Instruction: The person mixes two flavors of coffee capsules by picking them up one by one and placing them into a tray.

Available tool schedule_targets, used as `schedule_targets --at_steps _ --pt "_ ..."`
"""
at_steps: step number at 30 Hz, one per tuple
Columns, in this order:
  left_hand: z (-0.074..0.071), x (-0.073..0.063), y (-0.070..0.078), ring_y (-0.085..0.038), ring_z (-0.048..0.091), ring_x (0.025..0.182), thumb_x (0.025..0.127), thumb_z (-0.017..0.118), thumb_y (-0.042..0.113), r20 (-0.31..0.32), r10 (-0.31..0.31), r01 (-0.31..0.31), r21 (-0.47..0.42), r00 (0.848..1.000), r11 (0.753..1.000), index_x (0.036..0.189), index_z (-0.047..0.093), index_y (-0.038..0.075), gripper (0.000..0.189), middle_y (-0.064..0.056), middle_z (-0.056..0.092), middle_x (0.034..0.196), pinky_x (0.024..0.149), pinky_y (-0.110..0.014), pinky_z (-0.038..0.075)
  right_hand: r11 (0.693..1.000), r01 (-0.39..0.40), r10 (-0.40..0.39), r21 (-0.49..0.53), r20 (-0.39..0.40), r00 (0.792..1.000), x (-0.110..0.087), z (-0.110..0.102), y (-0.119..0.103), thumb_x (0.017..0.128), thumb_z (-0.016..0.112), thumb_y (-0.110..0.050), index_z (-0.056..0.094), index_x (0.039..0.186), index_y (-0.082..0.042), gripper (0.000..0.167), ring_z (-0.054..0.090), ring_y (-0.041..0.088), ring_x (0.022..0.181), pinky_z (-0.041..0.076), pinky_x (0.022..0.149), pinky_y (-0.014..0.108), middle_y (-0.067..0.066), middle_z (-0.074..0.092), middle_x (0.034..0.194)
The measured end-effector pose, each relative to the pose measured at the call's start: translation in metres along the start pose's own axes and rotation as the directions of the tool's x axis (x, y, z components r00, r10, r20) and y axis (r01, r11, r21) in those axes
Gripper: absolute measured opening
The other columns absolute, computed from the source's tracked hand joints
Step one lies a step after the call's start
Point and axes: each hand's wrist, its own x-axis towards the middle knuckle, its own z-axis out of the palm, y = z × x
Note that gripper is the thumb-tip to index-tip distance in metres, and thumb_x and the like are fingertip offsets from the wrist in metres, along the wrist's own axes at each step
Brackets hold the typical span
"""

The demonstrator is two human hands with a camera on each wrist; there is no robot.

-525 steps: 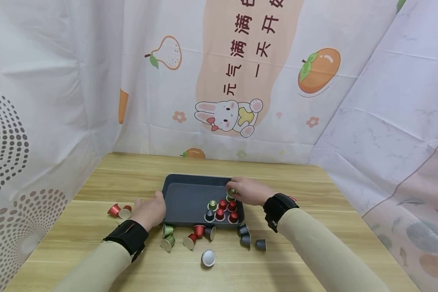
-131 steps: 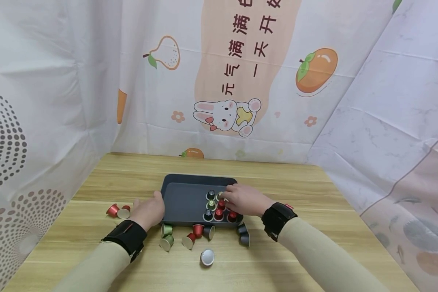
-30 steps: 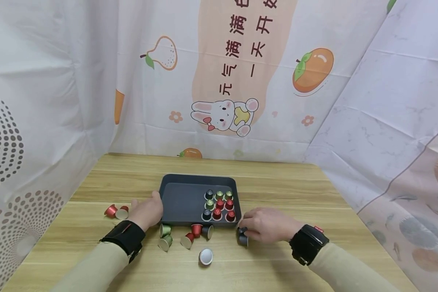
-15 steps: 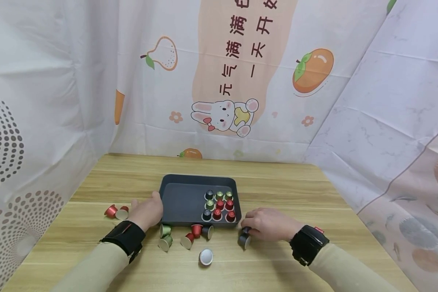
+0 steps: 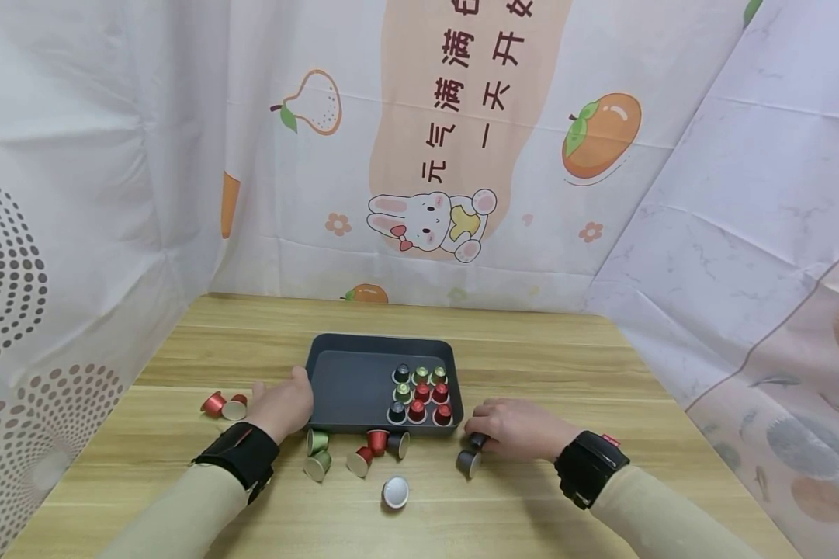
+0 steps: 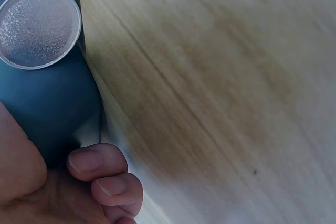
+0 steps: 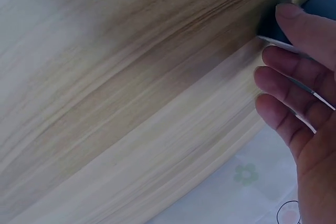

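Note:
My left hand (image 5: 284, 404) grips the left side of a dark grey tray (image 5: 352, 388); in the left wrist view curled fingers (image 6: 107, 177) and the thumb lie on either side of its wall. My right hand (image 5: 520, 429), just outside the tray's front right corner, pinches a dark coffee capsule (image 5: 478, 440) between thumb and fingers, partly hidden by them. Right beside it on the table lies another dark coffee capsule (image 5: 469, 463). Inside the tray's right part, red capsules (image 5: 422, 394), green capsules (image 5: 421, 376) and dark capsules (image 5: 396, 411) stand lid down in rows.
Along the tray's front lie green capsules (image 5: 317, 466), red capsules (image 5: 359, 461) and a dark capsule (image 5: 399, 444). A capsule with its pale lid up (image 5: 395, 492) stands nearer the front. More red capsules (image 5: 213, 404) lie left of my left hand. Printed curtains surround the wooden table (image 5: 531, 349).
Since the earlier frames, dark and green capsules have joined those in the tray. My right hand has left the tray and now pinches a dark capsule, drawn slightly right; its neighbour has turned.

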Motion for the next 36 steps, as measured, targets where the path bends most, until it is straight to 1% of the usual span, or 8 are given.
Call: schedule_targets --at_steps 4,7,13,19,22,25,29,36 --pt "0.0 -0.001 0.0 -0.022 0.049 0.054 0.1 0.038 -0.007 -0.017 0.014 -0.014 0.018 1.0 1.0 0.139 0.036 -0.02 0.041 -0.007 0.054 0.053 0.095 -0.063 0.039 1.0 0.01 -0.01 0.005 -0.014 1.0 -0.001 0.003 0.003 0.084 0.084 -0.016 0.074 0.104 -0.017 0.022 0.056 0.005 0.085 0.052 0.074 0.024 -0.007 0.065 0.096" --pt "0.0 -0.001 0.0 -0.023 0.051 0.055 0.1 0.038 -0.007 -0.012 0.014 -0.014 0.016 1.0 1.0 0.14 0.035 -0.02 0.042 -0.007 0.054 0.054 0.098 -0.065 0.038 1.0 0.024 -0.024 0.0 -0.026 0.999 -0.001 0.004 0.005 0.083 0.085 -0.014 0.075 0.102 -0.015 0.022 0.056 0.006 0.087 0.052 0.075 0.024 -0.005 0.065 0.096" --pt "0.0 0.0 -0.001 -0.024 0.054 0.058 0.1 0.036 -0.007 0.007 0.006 -0.006 0.001 1.0 1.0 0.143 0.032 -0.02 0.045 -0.008 0.055 0.054 0.102 -0.068 0.035 0.999 0.049 -0.05 -0.023 -0.045 0.998 -0.003 0.004 0.007 0.08 0.086 -0.009 0.075 0.102 -0.013 0.025 0.057 0.007 0.085 0.053 0.074 0.025 -0.005 0.063 0.092" --pt "0.0 0.001 -0.001 -0.024 0.054 0.058 0.101 0.035 -0.007 0.017 0.002 -0.002 -0.005 1.0 1.0 0.144 0.03 -0.02 0.045 -0.008 0.055 0.055 0.103 -0.069 0.033 1.0 0.019 -0.019 -0.012 -0.03 0.999 -0.005 0.0 0.009 0.085 0.082 -0.011 0.073 0.102 -0.012 0.02 0.055 0.007 0.083 0.052 0.072 0.026 -0.005 0.063 0.09" --pt "0.001 0.001 -0.001 -0.023 0.051 0.056 0.101 0.036 -0.007 0.007 0.006 -0.006 -0.004 1.0 1.0 0.14 0.033 -0.02 0.041 -0.008 0.054 0.054 0.1 -0.066 0.035 1.0 0.013 -0.014 -0.015 -0.05 0.999 -0.004 -0.003 0.01 0.086 0.081 -0.011 0.073 0.104 -0.01 0.02 0.057 0.008 0.083 0.053 0.074 0.027 -0.004 0.064 0.091" --pt "0.001 0.001 -0.001 -0.023 0.048 0.055 0.101 0.036 -0.006 0.0 0.005 -0.005 -0.002 1.0 1.0 0.138 0.035 -0.02 0.04 -0.007 0.054 0.054 0.096 -0.063 0.037 0.999 0.033 -0.035 -0.027 -0.084 0.996 -0.002 -0.004 0.012 0.087 0.08 -0.01 0.074 0.107 -0.009 0.021 0.059 0.008 0.082 0.054 0.073 0.027 -0.003 0.066 0.091" --pt "0.002 0.001 -0.002 -0.022 0.048 0.055 0.101 0.036 -0.006 0.002 0.003 -0.003 -0.003 1.0 1.0 0.139 0.034 -0.02 0.041 -0.007 0.054 0.054 0.096 -0.063 0.037 0.998 0.048 -0.052 -0.037 -0.121 0.991 0.0 -0.005 0.014 0.087 0.079 -0.009 0.074 0.104 -0.009 0.018 0.058 0.008 0.079 0.053 0.07 0.026 -0.002 0.065 0.087" --pt "0.0 0.0 -0.001 -0.022 0.047 0.054 0.101 0.038 -0.006 -0.012 0.018 -0.018 0.005 1.0 1.0 0.137 0.036 -0.019 0.039 -0.007 0.055 0.054 0.094 -0.061 0.04 0.999 -0.016 0.011 -0.033 -0.163 0.987 0.003 -0.011 0.014 0.085 0.08 -0.009 0.067 0.097 -0.01 0.017 0.05 0.007 0.073 0.048 0.063 0.025 -0.006 0.058 0.082"
